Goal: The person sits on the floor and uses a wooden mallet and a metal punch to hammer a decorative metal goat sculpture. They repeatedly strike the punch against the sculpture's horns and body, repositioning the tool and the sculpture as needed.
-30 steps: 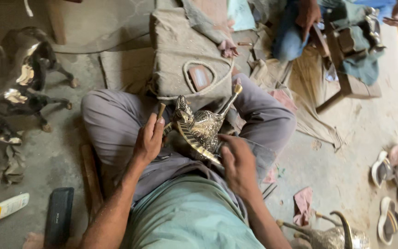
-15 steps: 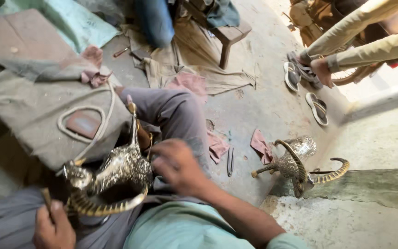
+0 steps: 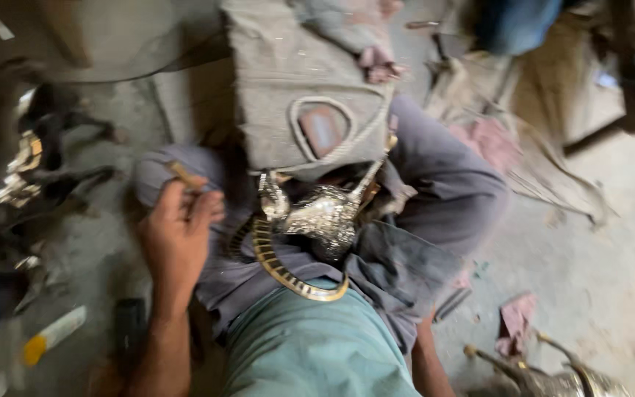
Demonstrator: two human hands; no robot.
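Seated cross-legged on the floor, the person cradles a brass horned-animal figure (image 3: 317, 220) in their lap so it stays put, left hand (image 3: 178, 228) curled shut around a small stick-like tool (image 3: 184, 175), right hand hidden below their arm.

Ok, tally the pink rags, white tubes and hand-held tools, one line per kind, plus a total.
Pink rags: 3 (top rag, middle rag, lower rag)
White tube: 1
Stick tool, held in the left hand: 1
Total: 5
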